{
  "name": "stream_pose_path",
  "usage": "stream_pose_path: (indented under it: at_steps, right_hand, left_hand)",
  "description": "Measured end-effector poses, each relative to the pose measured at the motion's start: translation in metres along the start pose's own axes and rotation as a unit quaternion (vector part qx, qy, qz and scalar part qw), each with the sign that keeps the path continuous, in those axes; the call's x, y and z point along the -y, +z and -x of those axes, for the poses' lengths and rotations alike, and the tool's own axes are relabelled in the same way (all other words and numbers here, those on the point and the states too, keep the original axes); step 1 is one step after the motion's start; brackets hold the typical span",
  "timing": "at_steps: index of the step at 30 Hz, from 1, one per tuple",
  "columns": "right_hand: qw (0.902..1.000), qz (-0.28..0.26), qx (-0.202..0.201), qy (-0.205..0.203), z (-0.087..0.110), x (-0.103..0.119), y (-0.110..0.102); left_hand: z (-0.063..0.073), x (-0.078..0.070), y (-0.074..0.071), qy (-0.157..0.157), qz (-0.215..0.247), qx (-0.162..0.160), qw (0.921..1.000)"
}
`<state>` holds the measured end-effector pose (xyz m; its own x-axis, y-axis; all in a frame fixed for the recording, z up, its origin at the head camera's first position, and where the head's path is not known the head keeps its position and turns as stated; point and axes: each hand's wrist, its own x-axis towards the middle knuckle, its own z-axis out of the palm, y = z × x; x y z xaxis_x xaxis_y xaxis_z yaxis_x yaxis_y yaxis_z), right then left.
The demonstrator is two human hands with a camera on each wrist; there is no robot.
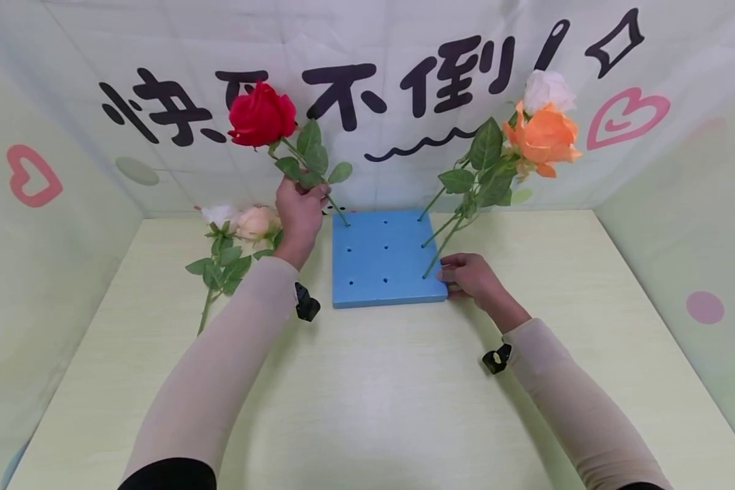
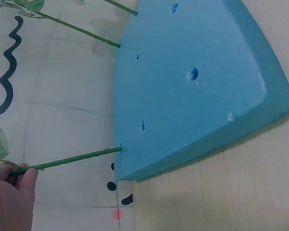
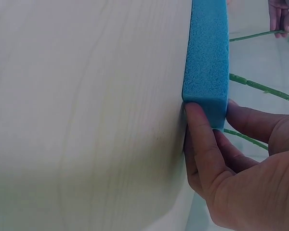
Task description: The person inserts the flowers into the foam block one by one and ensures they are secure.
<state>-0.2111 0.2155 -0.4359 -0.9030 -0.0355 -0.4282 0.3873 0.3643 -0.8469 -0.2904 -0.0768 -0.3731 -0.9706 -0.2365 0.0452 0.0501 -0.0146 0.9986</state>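
A red rose (image 1: 262,114) leans to the left, its stem (image 2: 77,158) pinched between the thumb and fingers of my left hand (image 1: 300,218). The stem's lower end stands in the back-left hole of a blue foam board (image 1: 404,265). At the board's front-right corner, my right hand (image 1: 471,275) grips the edge, thumb on the top face and fingers against the side, as the right wrist view shows. Several flower stems rise from holes along the right side. Above them are an orange rose (image 1: 545,136) and a whitish rose (image 1: 548,92); leaves partly cover the stems.
A white rose (image 1: 219,215) and a peach rose (image 1: 257,223) lie on the table at the left, partly behind my left arm. Behind the board hangs a pale backdrop (image 1: 392,184) with black lettering; pale panels (image 1: 680,224) border both sides.
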Motion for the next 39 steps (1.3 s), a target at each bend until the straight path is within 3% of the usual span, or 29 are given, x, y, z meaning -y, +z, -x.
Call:
stream_pose_path:
  at_steps: [8,15,24,39]
  right_hand:
    - [1.0000,-0.002,0.001,0.000,0.001,0.001,0.002]
    - [1.0000,-0.006,0.006,0.002,0.001,-0.001,0.001]
    - [1.0000,-0.007,0.003,0.005,0.000,-0.002,0.002]
    - [1.0000,-0.002,0.003,0.004,0.000,-0.001,-0.001]
  left_hand:
    - [-0.001,0.006,0.004,-0.007,-0.015,0.011,0.9998]
    - [-0.002,0.012,0.003,0.009,-0.039,0.014,0.9991]
    - [-0.005,0.016,0.002,-0.007,-0.021,0.000,0.9998]
    - [-0.009,0.022,0.001,-0.007,-0.036,0.000,0.9993]
